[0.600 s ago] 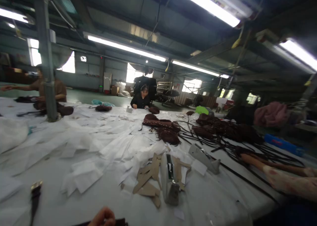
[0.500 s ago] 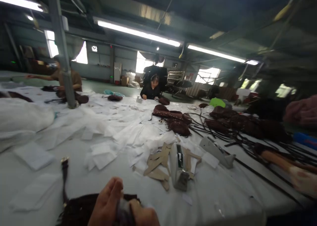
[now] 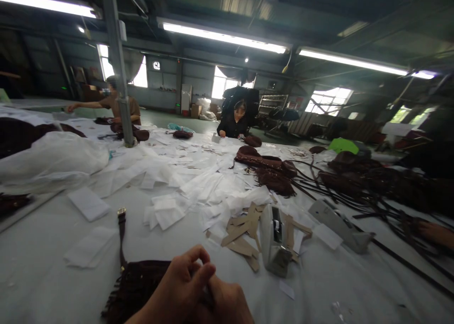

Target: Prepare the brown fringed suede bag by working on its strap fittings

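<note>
A dark brown fringed bag [image 3: 142,284] lies at the bottom of the view, its short strap with a gold buckle [image 3: 121,211] stretching away across the table. Over the bag's right part, my left hand [image 3: 182,284] is closed, with thumb and forefinger bent towards each other. Pressed close beside it is my right hand [image 3: 229,298], its fingers curled in. Whatever lies between the two hands is hidden by the fingers. To the right of my hands stands a grey tape dispenser [image 3: 275,241], next to beige cut strips [image 3: 244,234].
A second tape dispenser [image 3: 340,224] stands further right. White paper sheets [image 3: 166,210] and a plastic bag [image 3: 56,156] spread over the left and middle. Brown bags [image 3: 273,172] and long straps lie at right, near another person's hand [image 3: 436,233]. A post [image 3: 122,78] rises through the table.
The view has swung left, so the scene sits further right. My left fingers have curled over; the greyish thing seen between my hands before is now covered. The other person's arm at right has drawn back.
</note>
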Motion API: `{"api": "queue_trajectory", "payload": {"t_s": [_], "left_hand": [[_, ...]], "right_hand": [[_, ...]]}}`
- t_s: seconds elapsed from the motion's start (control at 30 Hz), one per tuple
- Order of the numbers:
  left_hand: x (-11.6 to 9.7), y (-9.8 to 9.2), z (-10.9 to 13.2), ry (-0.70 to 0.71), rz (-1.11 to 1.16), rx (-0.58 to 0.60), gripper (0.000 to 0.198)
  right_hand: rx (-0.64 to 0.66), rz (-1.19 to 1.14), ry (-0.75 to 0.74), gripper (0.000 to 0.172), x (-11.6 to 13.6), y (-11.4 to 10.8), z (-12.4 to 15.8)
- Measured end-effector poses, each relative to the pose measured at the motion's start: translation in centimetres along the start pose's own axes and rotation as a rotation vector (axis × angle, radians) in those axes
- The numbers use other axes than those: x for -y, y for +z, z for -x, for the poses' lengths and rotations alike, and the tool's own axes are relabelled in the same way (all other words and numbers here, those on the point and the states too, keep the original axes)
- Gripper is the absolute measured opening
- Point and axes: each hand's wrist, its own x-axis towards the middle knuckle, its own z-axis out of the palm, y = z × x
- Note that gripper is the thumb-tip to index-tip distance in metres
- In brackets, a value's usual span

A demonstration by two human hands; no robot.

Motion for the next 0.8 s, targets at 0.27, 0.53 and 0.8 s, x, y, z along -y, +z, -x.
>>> {"api": "queue_trajectory", "payload": {"t_s": [0.27,0.53,0.8], "left_hand": [[1.3,2.1,-0.6,-0.216,0.646,-0.47,0.054],[-0.4,0.3,-0.1,-0.011,0.023,0.104,0.039],[0.6,2.6,-1.6,-0.285,0.795,-0.468,0.054]], "right_hand": [[-0.099,-0.168,0.17,0.036,0.9,0.7,0.7],[0.1,-0.025,0.045,0.031,0.7,-1.6,0.7],[-0.106,-0.194,0.245,0.03,1.4,0.0,0.8]]}}
